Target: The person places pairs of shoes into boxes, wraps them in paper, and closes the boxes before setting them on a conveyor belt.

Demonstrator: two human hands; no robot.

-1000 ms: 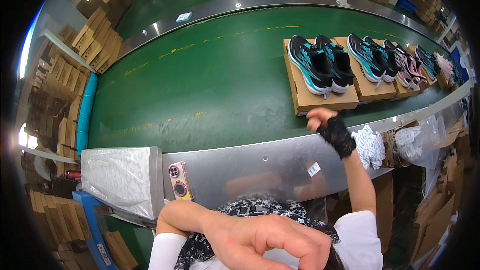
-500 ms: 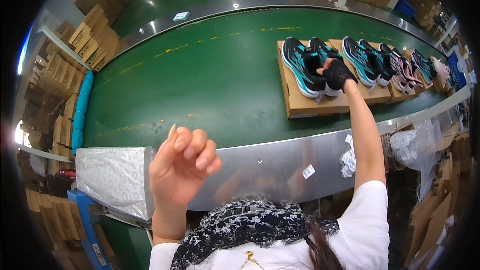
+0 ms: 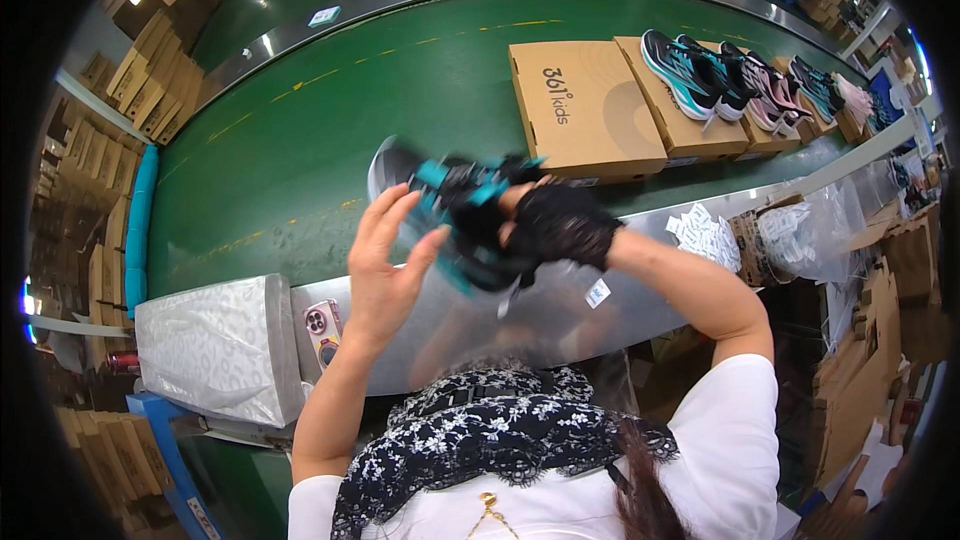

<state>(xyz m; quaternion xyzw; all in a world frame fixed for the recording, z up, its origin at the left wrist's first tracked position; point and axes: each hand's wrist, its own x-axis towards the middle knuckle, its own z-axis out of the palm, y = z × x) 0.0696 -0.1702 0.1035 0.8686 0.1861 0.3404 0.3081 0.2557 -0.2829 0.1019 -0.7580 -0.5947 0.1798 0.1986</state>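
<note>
A pair of black and teal sneakers [image 3: 428, 178], smeared by motion, hangs over the near side of the green conveyor belt. My right hand [image 3: 562, 224], in a black fingerless glove, grips the pair at the heel end. Bare, with fingers and thumb apart, my left hand [image 3: 384, 268] is at the near side of the toe end; whether it touches the shoes I cannot tell. Beyond my right hand, a closed brown shoebox [image 3: 590, 135] lies on the belt with nothing on its lid.
More sneakers [image 3: 690, 75] sit on boxes along the belt at right. The metal ledge [image 3: 470, 325] holds a wrapped stack of patterned paper [image 3: 215, 350], a phone [image 3: 322, 330], a small white packet [image 3: 597, 292] and a heap of packets [image 3: 705, 238]. Stacked cartons [image 3: 160, 70] stand at left.
My right hand has lifted the sneakers off the shoebox and brought them left and nearer. My left hand has uncurled and risen beside them. The phone has come into sight.
</note>
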